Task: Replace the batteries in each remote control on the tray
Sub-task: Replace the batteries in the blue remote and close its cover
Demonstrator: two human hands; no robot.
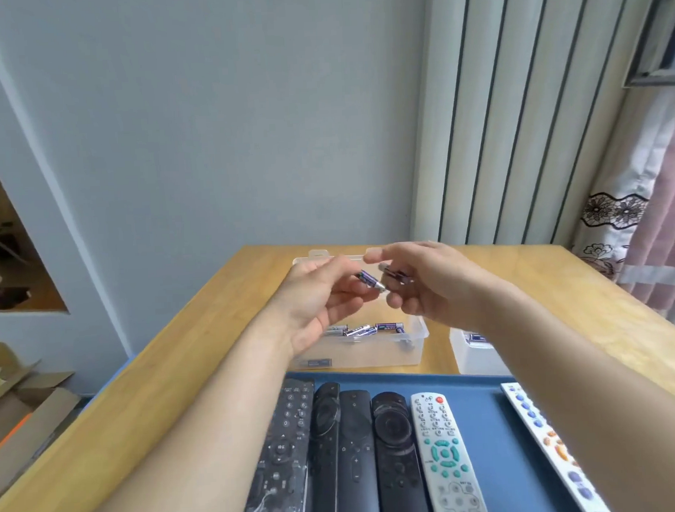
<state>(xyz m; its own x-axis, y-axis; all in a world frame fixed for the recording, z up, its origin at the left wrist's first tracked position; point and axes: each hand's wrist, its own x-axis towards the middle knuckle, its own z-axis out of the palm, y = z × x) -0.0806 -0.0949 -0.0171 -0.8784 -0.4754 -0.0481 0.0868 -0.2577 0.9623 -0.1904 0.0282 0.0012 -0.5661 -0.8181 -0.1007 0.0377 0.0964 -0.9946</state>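
Remotes: six on the blue tray [490, 423] at the near edge of the desk [179, 379], all button side up. Left to right:
- black keypad remote [282, 451]
- black round-pad remote [326, 430]
- slim black remote [356, 448]
- second black round-pad remote [392, 439]
- white remote with teal keys [445, 456]
- after a gap, white remote with blue and orange keys [549, 444]

Hands are raised over the clear bin [371, 355], just beyond the tray. Left hand [318, 295] pinches one purple battery [370, 280] between thumb and fingers. Right hand [426, 283] grips a second purple battery [396, 273], fingers curled round it. The cell ends nearly meet; touching or not, can't tell.

Progress, my read: cells are picked, none seated. No battery cover is visibly off and no remote is flipped, so nothing shows any unit done. Possibly all six are left, though some could be finished and lying face up.

Hidden or unclear:
- remote backs, so no compartments are visible
- near ends of the remotes, cut off by the frame bottom
- left forearm covers the keypad remote's left edge; right forearm covers part of the far-right white remote
- loose batteries [360, 329] in the bin: new or spent, can't tell
- second container [471, 350] right of the bin is mostly behind the right arm; it holds something purple-labelled, unreadable
- cell size and polarity marks are too blurred
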